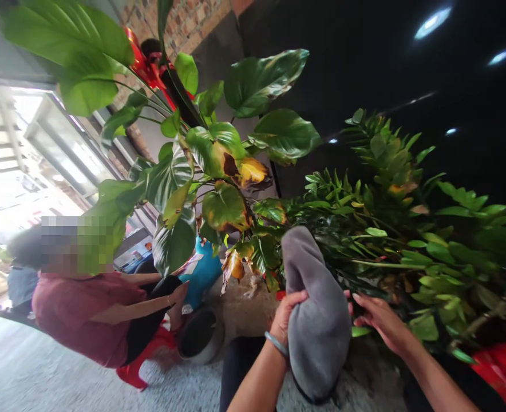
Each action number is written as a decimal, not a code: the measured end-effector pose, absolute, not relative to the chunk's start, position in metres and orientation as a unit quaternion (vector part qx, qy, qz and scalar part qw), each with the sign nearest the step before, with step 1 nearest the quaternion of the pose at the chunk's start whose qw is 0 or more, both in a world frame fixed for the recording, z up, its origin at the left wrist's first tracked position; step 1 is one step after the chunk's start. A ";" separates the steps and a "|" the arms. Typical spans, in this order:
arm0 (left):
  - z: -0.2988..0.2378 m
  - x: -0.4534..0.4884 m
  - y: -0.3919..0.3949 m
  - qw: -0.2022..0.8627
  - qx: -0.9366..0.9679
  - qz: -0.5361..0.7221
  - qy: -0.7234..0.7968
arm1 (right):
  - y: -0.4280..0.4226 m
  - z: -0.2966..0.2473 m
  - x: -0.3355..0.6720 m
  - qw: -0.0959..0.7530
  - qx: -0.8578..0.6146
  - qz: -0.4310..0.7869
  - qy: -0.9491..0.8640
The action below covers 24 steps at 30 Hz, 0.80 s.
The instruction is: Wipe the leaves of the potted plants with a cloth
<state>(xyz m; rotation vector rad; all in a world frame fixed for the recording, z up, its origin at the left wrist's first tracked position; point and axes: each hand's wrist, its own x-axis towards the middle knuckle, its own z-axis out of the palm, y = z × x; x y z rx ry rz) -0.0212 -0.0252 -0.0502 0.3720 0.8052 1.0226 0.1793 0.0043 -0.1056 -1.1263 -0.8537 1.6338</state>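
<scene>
My left hand (285,315), with a pale bangle at the wrist, grips the left edge of a soft grey plush piece (319,320). The piece is long and rounded, narrower at its upper end, with a dark edge along the bottom; I cannot make out its exact kind. It stands tilted in front of the plants and above my lap. To its right, my right hand (379,320) is held open, its fingers apart and the fingertips close to the grey piece's right side. Whether they touch it I cannot tell.
A large potted plant with broad, partly yellowed leaves (227,206) rises ahead, and a bushy green plant (407,240) spreads to the right. At left a person in a red shirt (85,315) sits on a red stool (145,355), beside a grey bucket (199,337).
</scene>
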 end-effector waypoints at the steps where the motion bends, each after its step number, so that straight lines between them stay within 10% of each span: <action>1: -0.061 -0.016 -0.030 0.794 0.167 0.445 0.380 | 0.003 -0.106 0.179 0.456 -0.447 0.684 -0.353; 11: -0.117 0.013 -0.038 0.779 0.190 0.456 0.388 | -0.002 -0.104 0.181 0.420 -0.415 0.752 -0.293; 24: -0.123 0.020 -0.035 0.770 0.259 0.457 0.361 | -0.002 -0.092 0.175 0.469 -0.502 0.501 -0.525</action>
